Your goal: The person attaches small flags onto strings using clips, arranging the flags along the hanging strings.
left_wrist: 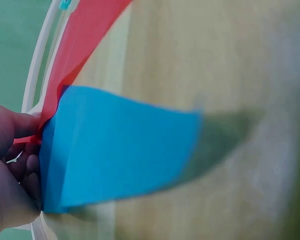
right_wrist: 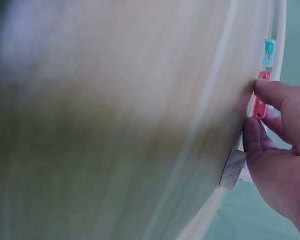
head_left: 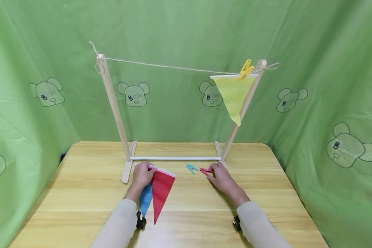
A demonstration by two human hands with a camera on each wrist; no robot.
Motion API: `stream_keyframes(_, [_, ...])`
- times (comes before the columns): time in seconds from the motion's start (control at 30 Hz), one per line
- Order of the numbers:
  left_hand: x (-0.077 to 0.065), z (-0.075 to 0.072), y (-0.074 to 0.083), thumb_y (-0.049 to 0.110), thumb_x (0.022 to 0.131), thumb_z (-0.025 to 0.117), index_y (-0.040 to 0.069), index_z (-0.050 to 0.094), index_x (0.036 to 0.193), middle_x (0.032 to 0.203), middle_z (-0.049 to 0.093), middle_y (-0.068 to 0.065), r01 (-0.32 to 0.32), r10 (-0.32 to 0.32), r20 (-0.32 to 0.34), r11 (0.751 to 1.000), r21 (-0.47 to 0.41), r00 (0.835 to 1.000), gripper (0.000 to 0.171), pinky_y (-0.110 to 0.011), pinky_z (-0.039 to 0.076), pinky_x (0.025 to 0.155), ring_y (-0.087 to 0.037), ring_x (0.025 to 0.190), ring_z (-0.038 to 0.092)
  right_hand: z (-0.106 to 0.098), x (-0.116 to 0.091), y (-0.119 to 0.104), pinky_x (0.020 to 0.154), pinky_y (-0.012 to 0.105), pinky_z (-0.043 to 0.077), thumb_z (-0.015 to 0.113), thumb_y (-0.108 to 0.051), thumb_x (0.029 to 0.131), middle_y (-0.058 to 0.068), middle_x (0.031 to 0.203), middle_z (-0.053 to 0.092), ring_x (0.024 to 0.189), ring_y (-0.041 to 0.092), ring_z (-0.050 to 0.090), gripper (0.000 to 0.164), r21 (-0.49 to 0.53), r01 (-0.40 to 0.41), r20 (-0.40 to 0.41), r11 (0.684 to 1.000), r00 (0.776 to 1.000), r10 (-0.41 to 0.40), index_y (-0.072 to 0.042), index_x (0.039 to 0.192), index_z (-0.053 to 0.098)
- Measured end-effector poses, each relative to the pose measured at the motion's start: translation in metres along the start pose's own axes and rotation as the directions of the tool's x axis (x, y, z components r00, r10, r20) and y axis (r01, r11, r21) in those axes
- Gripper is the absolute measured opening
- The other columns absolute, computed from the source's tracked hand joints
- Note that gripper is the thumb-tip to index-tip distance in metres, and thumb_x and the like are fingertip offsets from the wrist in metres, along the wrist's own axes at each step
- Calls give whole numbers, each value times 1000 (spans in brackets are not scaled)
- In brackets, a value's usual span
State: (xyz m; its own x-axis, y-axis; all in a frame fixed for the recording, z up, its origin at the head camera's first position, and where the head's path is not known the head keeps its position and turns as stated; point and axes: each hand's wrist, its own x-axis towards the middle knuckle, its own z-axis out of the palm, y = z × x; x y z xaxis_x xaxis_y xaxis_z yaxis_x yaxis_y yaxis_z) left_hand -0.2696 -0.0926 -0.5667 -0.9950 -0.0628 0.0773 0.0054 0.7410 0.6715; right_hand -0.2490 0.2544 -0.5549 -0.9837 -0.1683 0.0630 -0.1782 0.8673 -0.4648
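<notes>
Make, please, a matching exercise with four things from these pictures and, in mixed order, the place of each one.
Things:
1. yellow-green flag
2. red flag
3. light-blue clothespin
4. white rod

Places:
A. runs low between the wooden posts
B. held by the left hand
C. lies on the table
D. hangs from the string

Pairs: 1-D, 2-B, 3-C, 4-A

In the head view, our left forearm (head_left: 121, 217) enters from seven o'clock and points toward one, our left hand (head_left: 143, 176) back uppermost with thumb and fingers pinched together. Our right forearm (head_left: 260, 224) enters from five o'clock and slants between ten and eleven, our right hand (head_left: 222, 178) bent into a thumb-and-finger pinch. We hold the hands well apart, wrists bare beyond the pale sleeves.
</notes>
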Motion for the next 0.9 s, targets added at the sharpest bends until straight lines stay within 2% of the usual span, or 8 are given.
stream_keyframes(0.37, [-4,-3,0,13,93,75,3,73,96,88,72,-13,24,-22,20,995,-97,1000,11,-43,57,73,-26,79,65,-3,-1,3,67,29,45,80,-11,90,5,87,56,79,17,48,20,-4,37,-23,999,999,-37,-3,105,69])
stream_keyframes(0.5, [-4,-1,-1,12,93,75,2,73,98,91,72,-14,22,-21,7,992,-124,1000,11,-44,58,75,-28,82,66,-4,-1,4,67,28,45,81,-11,89,4,86,57,78,16,49,21,1,33,-25,999,999,-33,-3,106,71])
stream_keyframes(0.9, [-3,-1,2,12,92,76,3,73,97,92,73,-14,20,-25,-24,983,-181,999,11,-43,59,73,-28,82,67,-9,1,5,69,25,52,77,-12,91,5,92,65,81,15,57,21,123,-28,8,992,1000,27,-3,109,73])
